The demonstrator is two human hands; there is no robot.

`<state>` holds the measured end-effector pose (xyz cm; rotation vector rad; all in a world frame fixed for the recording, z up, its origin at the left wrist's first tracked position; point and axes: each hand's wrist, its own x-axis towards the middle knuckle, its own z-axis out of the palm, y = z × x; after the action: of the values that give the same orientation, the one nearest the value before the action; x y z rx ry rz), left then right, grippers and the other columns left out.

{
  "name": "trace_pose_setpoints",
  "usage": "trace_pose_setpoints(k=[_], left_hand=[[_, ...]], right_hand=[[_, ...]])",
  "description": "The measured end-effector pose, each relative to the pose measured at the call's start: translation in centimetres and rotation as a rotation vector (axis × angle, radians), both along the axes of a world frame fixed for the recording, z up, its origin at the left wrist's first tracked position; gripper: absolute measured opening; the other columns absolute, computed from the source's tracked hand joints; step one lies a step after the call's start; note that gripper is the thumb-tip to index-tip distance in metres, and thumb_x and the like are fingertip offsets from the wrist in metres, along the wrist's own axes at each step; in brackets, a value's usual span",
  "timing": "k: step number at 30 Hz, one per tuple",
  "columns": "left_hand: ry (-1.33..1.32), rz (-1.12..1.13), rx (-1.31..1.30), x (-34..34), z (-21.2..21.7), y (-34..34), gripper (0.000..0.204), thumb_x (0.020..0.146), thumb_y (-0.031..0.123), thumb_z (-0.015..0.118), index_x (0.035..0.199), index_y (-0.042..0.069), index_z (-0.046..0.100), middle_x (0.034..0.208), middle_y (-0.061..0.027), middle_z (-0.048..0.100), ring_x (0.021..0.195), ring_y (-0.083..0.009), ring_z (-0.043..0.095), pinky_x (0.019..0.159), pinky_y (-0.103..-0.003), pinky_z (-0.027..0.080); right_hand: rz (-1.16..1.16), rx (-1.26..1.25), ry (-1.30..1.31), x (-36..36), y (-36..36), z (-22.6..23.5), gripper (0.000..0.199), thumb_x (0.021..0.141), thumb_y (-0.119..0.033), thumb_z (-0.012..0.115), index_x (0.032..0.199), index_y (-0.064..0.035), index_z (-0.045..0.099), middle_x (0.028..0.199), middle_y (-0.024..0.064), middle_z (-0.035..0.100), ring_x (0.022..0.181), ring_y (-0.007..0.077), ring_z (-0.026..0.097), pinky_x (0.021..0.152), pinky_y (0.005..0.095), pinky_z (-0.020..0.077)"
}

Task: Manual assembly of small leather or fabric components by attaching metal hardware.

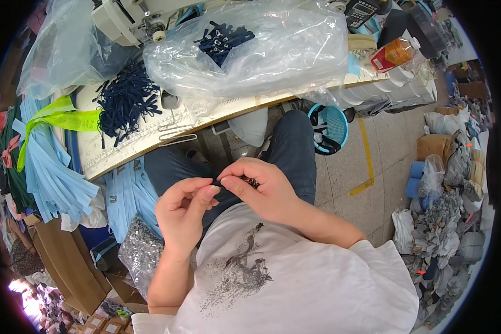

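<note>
Over my lap, my left hand [185,210] and my right hand [264,189] meet fingertip to fingertip. Between them they pinch a small dark strip [216,182], mostly covered by the fingers. Several small shiny dark pieces [252,182] show in the curl of my right hand; their kind is too small to make out. On the table beyond lies a heap of navy fabric strips [127,100], looped or folded. A second pile of navy strips with small pale or metallic bits [224,42] rests on a clear plastic bag [295,50].
A sewing machine [119,22] stands at the table's far left. Light blue fabric strips [55,161] and a neon yellow strip [55,119] hang at the left edge. An orange drink bottle [395,54] lies at the far right. Below is a blue basket [334,128].
</note>
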<state>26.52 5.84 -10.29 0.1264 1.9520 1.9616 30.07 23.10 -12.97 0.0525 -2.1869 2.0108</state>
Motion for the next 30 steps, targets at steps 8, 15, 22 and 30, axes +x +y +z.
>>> trace_pose_setpoints(k=[8,15,22,30], left_hand=[[0.108,-0.111,-0.060,-0.2,-0.1,-0.2,0.023,0.080,-0.007,0.071,0.103,-0.007,0.066,0.091,-0.0116,0.070,0.084,-0.0170,0.070,0.072,-0.024,0.055],[0.008,-0.201,-0.021,-0.8,-0.1,-0.9,0.022,0.080,-0.011,0.068,0.101,-0.007,0.066,0.094,-0.0129,0.070,0.084,-0.0186,0.070,0.073,-0.025,0.055],[-0.125,-0.158,0.347,-0.3,-0.7,-0.4,0.022,0.082,-0.013,0.065,0.104,-0.007,0.066,0.097,-0.0125,0.069,0.089,-0.0207,0.070,0.076,-0.026,0.055],[0.339,-0.168,-0.108,-0.5,-0.5,0.9,0.029,0.073,-0.010,0.073,0.101,-0.003,0.067,0.088,-0.0096,0.067,0.071,-0.0130,0.065,0.063,-0.023,0.051]], right_hand=[[0.121,-0.623,-0.533,0.5,0.7,1.7,0.020,0.098,-0.021,0.057,0.097,-0.0015,0.062,0.066,-0.0043,0.051,0.055,0.0026,0.043,0.048,0.0199,0.0341],[0.004,-0.710,-0.537,0.4,0.6,1.6,0.021,0.099,-0.023,0.055,0.098,-0.0028,0.059,0.067,-0.0055,0.048,0.053,0.0008,0.038,0.044,0.0192,0.0283],[-0.029,-0.707,-0.484,0.3,0.7,2.3,0.022,0.100,-0.024,0.054,0.101,-0.0026,0.058,0.071,-0.0049,0.050,0.054,0.0006,0.041,0.044,0.0178,0.0304],[-0.038,-0.648,-0.454,0.3,0.6,2.5,0.022,0.099,-0.024,0.055,0.101,-0.0025,0.058,0.068,-0.0060,0.050,0.055,-0.0005,0.041,0.044,0.0180,0.0311]])
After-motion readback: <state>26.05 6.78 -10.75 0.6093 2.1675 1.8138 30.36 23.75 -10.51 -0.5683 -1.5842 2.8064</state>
